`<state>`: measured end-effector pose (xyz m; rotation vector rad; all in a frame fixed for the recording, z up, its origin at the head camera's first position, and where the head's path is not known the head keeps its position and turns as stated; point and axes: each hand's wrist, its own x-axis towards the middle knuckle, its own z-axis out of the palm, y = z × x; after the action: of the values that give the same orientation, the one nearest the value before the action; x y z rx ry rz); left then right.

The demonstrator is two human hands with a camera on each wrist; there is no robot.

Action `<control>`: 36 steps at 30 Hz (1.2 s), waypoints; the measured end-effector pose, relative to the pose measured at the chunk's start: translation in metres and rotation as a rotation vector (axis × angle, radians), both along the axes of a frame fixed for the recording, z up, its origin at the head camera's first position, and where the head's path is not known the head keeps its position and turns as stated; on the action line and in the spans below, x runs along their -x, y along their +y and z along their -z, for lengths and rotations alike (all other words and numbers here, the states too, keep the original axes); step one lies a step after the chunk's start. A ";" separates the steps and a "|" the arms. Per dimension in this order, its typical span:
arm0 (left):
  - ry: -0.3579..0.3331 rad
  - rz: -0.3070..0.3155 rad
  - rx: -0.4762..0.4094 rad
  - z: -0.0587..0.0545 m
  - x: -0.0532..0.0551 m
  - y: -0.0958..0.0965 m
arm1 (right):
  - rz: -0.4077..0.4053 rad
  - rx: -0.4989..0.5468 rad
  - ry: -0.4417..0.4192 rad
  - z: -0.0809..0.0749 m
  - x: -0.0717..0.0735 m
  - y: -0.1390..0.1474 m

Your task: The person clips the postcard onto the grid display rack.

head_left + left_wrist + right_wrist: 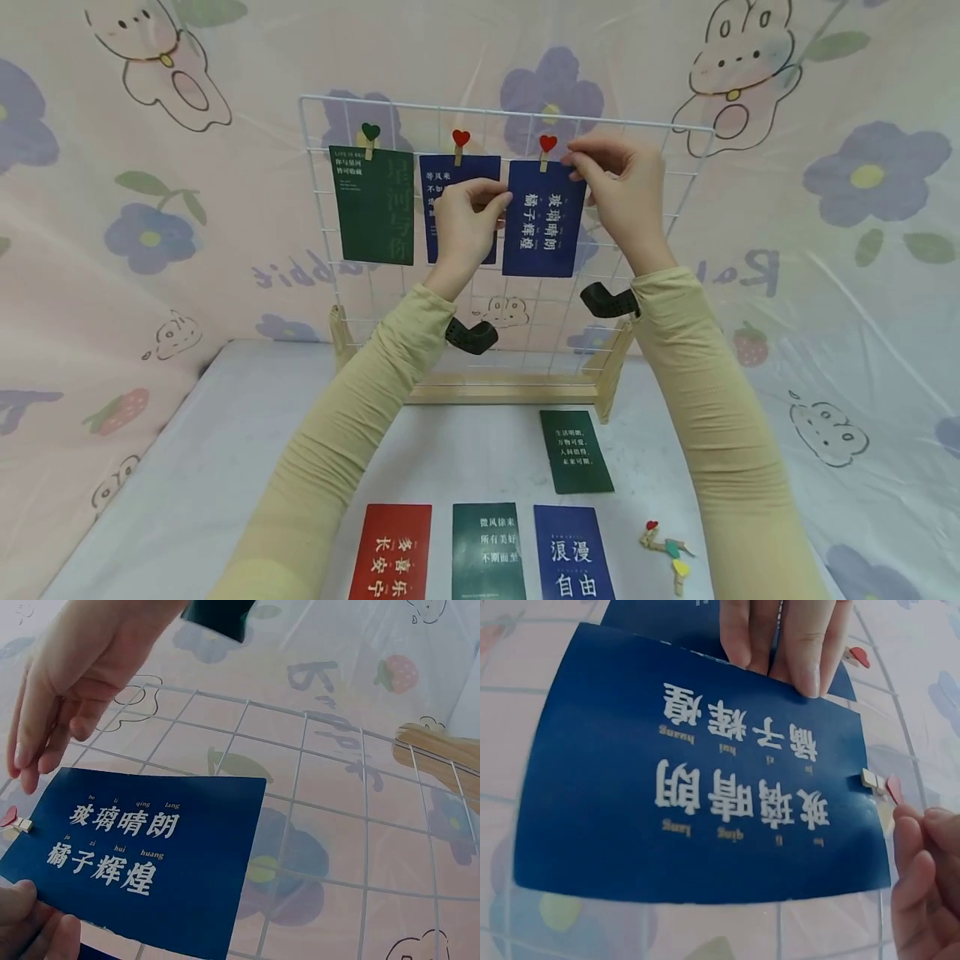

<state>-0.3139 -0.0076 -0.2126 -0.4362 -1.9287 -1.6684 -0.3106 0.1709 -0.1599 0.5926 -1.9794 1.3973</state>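
A blue card (542, 260) with white lettering hangs from a white wire grid (510, 111), held at its top by a wooden clothespin with a red heart (548, 144). My left hand (467, 229) pinches this card's left edge between thumb and fingers. Close to the card's upper right corner is my right hand (628, 200), its fingers loosely bent, with nothing seen in them. In the right wrist view, its fingertips come near the clothespin's heart (894, 787); whether they touch it I cannot tell. Another blue card (459, 167), partly behind my left hand, and a green card (375, 217) hang further left.
The grid stands in a wooden base (510, 392). On the white table lie a dark green card (576, 479), a red card (393, 521), a lighter green card (472, 575) and a blue card (573, 523). Several small clothespins (666, 547) lie at the right.
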 end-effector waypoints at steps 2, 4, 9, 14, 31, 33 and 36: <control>-0.004 0.001 0.003 0.000 -0.001 0.000 | -0.024 0.030 -0.011 0.003 -0.004 0.003; -0.010 0.007 0.004 0.000 -0.002 0.000 | -0.054 0.065 -0.029 0.007 -0.006 0.007; -0.004 0.013 0.005 0.002 -0.003 -0.001 | -0.086 0.090 -0.076 0.023 0.000 0.017; -0.033 0.029 0.000 0.007 -0.004 -0.002 | -0.086 0.063 -0.098 0.036 0.005 0.019; -0.092 0.098 -0.048 0.023 -0.009 -0.011 | -0.123 0.002 -0.179 0.051 -0.027 0.022; -0.099 0.122 -0.055 0.027 -0.011 -0.012 | -0.140 0.008 -0.180 0.058 -0.024 0.026; -0.128 0.161 -0.057 0.033 -0.017 -0.015 | -0.169 0.018 -0.193 0.072 -0.018 0.034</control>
<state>-0.2965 -0.0230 -0.2455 -0.4850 -1.9763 -1.8901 -0.2930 0.2050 -0.2317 0.6502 -2.1046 1.6267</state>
